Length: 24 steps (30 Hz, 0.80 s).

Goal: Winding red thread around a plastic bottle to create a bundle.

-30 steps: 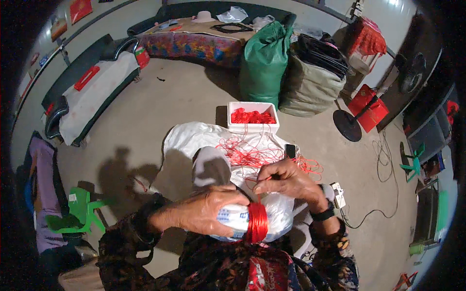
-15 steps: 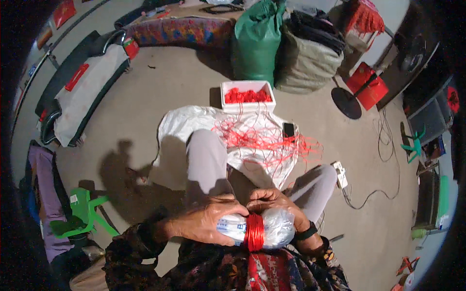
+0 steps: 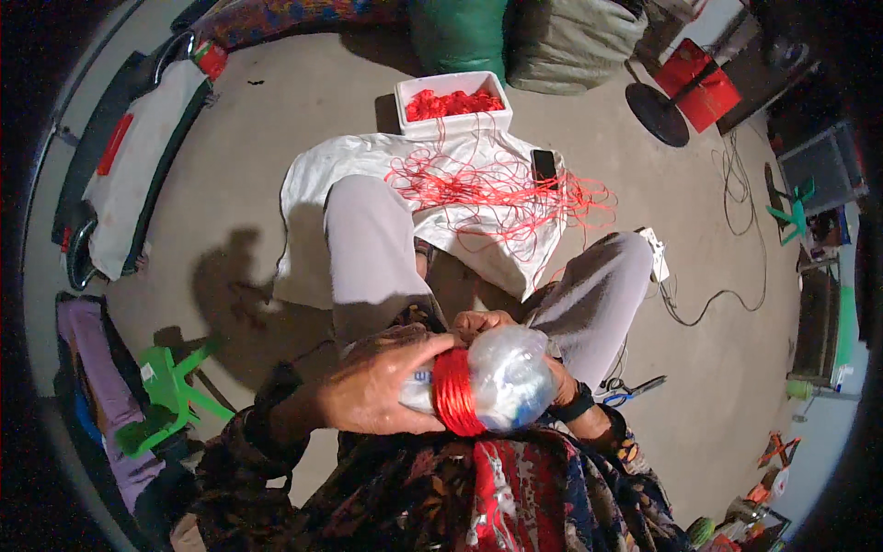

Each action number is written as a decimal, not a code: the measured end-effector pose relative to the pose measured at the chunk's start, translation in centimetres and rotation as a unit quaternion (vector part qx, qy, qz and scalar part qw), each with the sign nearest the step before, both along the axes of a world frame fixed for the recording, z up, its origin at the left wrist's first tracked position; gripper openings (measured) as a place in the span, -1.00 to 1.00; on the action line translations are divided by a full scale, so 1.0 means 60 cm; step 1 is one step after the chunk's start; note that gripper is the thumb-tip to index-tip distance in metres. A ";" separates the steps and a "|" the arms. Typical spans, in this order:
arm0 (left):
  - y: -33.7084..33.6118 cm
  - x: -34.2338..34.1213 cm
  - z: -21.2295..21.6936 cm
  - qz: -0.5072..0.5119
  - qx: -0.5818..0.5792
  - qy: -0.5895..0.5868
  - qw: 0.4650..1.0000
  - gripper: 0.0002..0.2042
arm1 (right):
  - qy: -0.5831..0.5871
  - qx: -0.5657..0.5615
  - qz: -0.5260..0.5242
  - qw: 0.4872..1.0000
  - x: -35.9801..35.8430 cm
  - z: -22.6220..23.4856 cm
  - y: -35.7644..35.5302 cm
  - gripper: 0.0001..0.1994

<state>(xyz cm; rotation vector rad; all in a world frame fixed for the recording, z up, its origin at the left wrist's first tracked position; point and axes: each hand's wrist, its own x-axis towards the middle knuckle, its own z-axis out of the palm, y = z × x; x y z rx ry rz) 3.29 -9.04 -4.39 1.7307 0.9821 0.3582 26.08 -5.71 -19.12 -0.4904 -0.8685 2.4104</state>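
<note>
Over my lap I hold a bundle [image 3: 517,379] wrapped in clear plastic, with a pale inside and some blue marks. Red cord [image 3: 457,394] is wound in many turns around its middle. My left hand [image 3: 372,382] is closed around the bundle's left end, its thumb and fingers reaching to the windings. My right hand [image 3: 483,321] passes behind the right end, and its bent fingers show at the far side near the cord. Most of that palm is hidden by the plastic, so whether the fingertips pinch a cord end cannot be seen.
Loose red cord [image 3: 460,184] lies tangled on a white sheet [image 3: 308,198], running to a white foam box [image 3: 451,122] of red cord. A phone [image 3: 544,168] lies beside it. Scissors [image 3: 635,390], a power strip [image 3: 655,258] and a green stool [image 3: 166,391] stand around me.
The view has tipped downward, bringing the scissors into sight. The bundle has turned, its right end now facing me more, and my right fingers have slipped farther behind it.
</note>
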 end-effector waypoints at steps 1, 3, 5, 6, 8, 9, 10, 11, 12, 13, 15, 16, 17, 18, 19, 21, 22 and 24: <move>0.002 -0.004 -0.005 0.023 -0.037 -0.028 0.999 -0.22 | -0.029 0.021 -0.007 0.999 0.021 0.036 -0.003 -0.63; 0.004 -0.013 -0.015 0.133 -0.162 -0.115 0.971 -0.20 | -0.028 0.112 -0.041 0.992 0.033 0.057 -0.008 -0.57; 0.013 -0.035 -0.032 0.197 -0.186 -0.111 0.956 -0.25 | -0.074 0.142 -0.049 0.986 0.032 0.058 0.004 -0.72; 0.010 -0.036 -0.033 0.266 -0.232 -0.204 0.913 -0.27 | -0.112 0.128 -0.027 0.985 0.020 0.049 0.019 -0.84; 0.005 -0.038 -0.027 0.345 -0.264 -0.277 0.857 -0.30 | -0.210 0.143 -0.005 0.967 0.040 0.056 0.024 -0.79; -0.005 -0.048 -0.037 0.367 -0.252 -0.272 0.853 -0.32 | -0.232 0.175 0.008 0.957 0.045 0.075 0.026 -0.79; -0.016 -0.059 -0.052 0.388 -0.238 -0.269 0.849 -0.33 | -0.253 0.209 0.020 0.944 0.047 0.096 0.027 -0.78; -0.022 -0.068 -0.065 0.408 -0.223 -0.266 0.844 -0.35 | -0.234 0.202 0.021 0.951 0.047 0.110 0.024 -0.77; -0.025 -0.072 -0.073 0.411 -0.228 -0.285 0.835 -0.37 | -0.240 0.207 0.016 0.948 0.050 0.110 0.020 -0.77; -0.026 -0.075 -0.080 0.413 -0.232 -0.305 0.826 -0.39 | -0.245 0.212 0.012 0.946 0.052 0.109 0.018 -0.77; -0.034 -0.081 -0.108 0.428 -0.229 -0.351 0.801 -0.44 | -0.253 0.197 0.007 0.947 0.058 0.115 0.019 -0.78; -0.036 -0.080 -0.116 0.422 -0.244 -0.367 0.792 -0.43 | -0.252 0.189 0.004 0.949 0.060 0.124 0.021 -0.78; -0.038 -0.073 -0.121 0.417 -0.259 -0.384 0.782 -0.43 | -0.250 0.182 0.000 0.951 0.062 0.135 0.022 -0.79; -0.039 -0.064 -0.122 0.409 -0.273 -0.400 0.773 -0.43 | -0.250 0.175 -0.004 0.952 0.065 0.144 0.023 -0.79; -0.046 -0.055 -0.121 0.424 -0.279 -0.400 0.763 -0.42 | -0.227 0.163 -0.006 0.960 0.067 0.148 0.021 -0.79; -0.053 -0.051 -0.133 0.421 -0.285 -0.373 0.776 -0.40 | -0.219 0.168 -0.025 0.961 0.069 0.157 0.018 -0.79; -0.050 -0.039 -0.125 0.419 -0.299 -0.370 0.774 -0.39 | -0.217 0.171 -0.035 0.960 0.072 0.161 0.017 -0.79; -0.050 -0.036 -0.111 0.405 -0.304 -0.376 0.776 -0.37 | -0.222 0.173 -0.029 0.959 0.078 0.162 0.015 -0.79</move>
